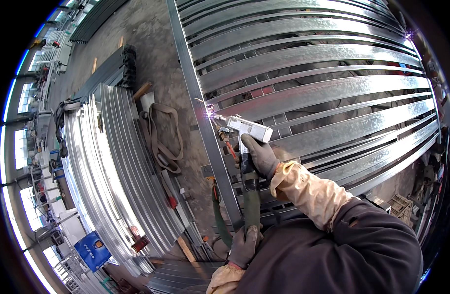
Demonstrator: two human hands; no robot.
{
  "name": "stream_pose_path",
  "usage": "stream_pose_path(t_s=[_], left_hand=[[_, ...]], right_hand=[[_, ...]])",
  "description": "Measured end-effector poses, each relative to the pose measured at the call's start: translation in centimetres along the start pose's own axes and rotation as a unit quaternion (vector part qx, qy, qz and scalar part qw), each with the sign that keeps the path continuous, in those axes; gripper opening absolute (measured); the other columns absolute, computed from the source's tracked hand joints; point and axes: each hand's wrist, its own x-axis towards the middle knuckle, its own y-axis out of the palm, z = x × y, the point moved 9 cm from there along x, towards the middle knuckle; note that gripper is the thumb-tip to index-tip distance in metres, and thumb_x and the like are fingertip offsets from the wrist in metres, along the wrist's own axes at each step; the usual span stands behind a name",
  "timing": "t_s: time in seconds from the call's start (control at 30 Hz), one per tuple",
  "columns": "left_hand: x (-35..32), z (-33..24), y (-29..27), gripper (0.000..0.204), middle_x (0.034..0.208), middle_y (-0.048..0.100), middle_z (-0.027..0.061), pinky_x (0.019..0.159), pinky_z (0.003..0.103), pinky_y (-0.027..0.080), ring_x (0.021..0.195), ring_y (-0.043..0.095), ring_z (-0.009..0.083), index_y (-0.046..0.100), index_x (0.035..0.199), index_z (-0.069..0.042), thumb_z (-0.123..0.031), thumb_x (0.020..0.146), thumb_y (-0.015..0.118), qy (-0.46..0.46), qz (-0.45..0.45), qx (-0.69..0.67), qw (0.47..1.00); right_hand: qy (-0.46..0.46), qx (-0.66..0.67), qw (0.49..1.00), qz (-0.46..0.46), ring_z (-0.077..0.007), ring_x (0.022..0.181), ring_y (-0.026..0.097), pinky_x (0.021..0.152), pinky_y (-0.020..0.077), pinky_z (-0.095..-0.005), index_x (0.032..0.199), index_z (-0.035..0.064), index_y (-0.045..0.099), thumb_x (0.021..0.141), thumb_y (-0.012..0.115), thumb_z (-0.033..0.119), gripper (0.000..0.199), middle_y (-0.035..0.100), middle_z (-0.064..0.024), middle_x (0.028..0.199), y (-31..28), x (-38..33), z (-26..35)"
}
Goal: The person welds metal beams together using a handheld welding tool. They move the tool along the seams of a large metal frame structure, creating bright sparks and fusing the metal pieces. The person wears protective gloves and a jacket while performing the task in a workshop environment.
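Note:
In my gloved right hand (260, 156) is a white and silver handheld welding gun (254, 129), my fingers closed around its dark handle. Its nozzle points left at a bright purple-white spark (210, 111), where a flat slat meets the long side rail (205, 108) of a metal frame. My gloved left hand (243, 246) is lower down, near my body, wrapped around the gun's green-sleeved cable (252, 206). Many parallel galvanized slats (328, 115) run rightward from the rail. A tan protective sleeve covers my right forearm.
Stacked shiny metal profiles (119, 161) lie on the left, with a looped lifting strap (178, 142) beside them on the concrete floor. Another purple spark (410, 35) glows at the frame's far right corner. A blue bag (92, 251) lies at lower left.

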Motion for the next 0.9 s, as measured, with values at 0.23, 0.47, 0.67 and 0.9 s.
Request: stream_pose_path(t_s=[0.23, 0.47, 0.67, 0.9], left_hand=[[-0.4, -0.4, 0.3, 0.042, 0.081, 0.068, 0.0070, 0.073, 0.029, 0.049, 0.074, 0.062, 0.0156, 0.067, 0.110, 0.002, -0.032, 0.101, 0.043, -0.031, 0.005, 0.015, 0.999], [-0.4, 0.5, 0.3, 0.038, 0.080, 0.067, 0.0065, 0.069, 0.030, 0.048, 0.072, 0.061, 0.0143, 0.066, 0.110, 0.002, -0.028, 0.101, 0.046, -0.010, 0.007, -0.008, 1.000], [-0.6, 0.7, 0.1, 0.037, 0.078, 0.067, 0.0059, 0.069, 0.029, 0.048, 0.072, 0.061, 0.0139, 0.066, 0.109, 0.002, -0.028, 0.102, 0.047, -0.009, 0.003, -0.024, 1.000], [-1.0, 0.7, 0.0, 0.037, 0.078, 0.067, 0.0060, 0.070, 0.029, 0.048, 0.072, 0.061, 0.0140, 0.067, 0.109, 0.002, -0.028, 0.102, 0.047, -0.009, 0.003, -0.008, 1.000]], right_hand=[[-0.003, -0.024, 1.000, -0.009, -0.0203, 0.058, 0.063, 0.053, 0.0584, -0.0349, 0.105, 0.0013, 0.055, 0.095, 0.064, 0.032, 0.034, 0.061, -0.0099, 0.079, 0.1, -0.1, 0.4], [-0.011, -0.024, 0.999, -0.020, -0.0192, 0.054, 0.063, 0.049, 0.0559, -0.0334, 0.093, 0.0008, 0.060, 0.095, 0.065, 0.032, 0.032, 0.061, -0.0079, 0.072, -0.1, -0.2, 0.2], [-0.027, -0.024, 0.999, -0.018, -0.0186, 0.053, 0.062, 0.048, 0.0551, -0.0329, 0.093, 0.0013, 0.060, 0.095, 0.065, 0.031, 0.030, 0.061, -0.0071, 0.072, 0.0, -0.3, 0.2], [-0.025, -0.035, 0.999, 0.000, -0.0188, 0.052, 0.062, 0.048, 0.0549, -0.0333, 0.094, 0.0023, 0.059, 0.096, 0.064, 0.030, 0.028, 0.060, -0.0074, 0.071, 0.0, -0.3, -0.4]])
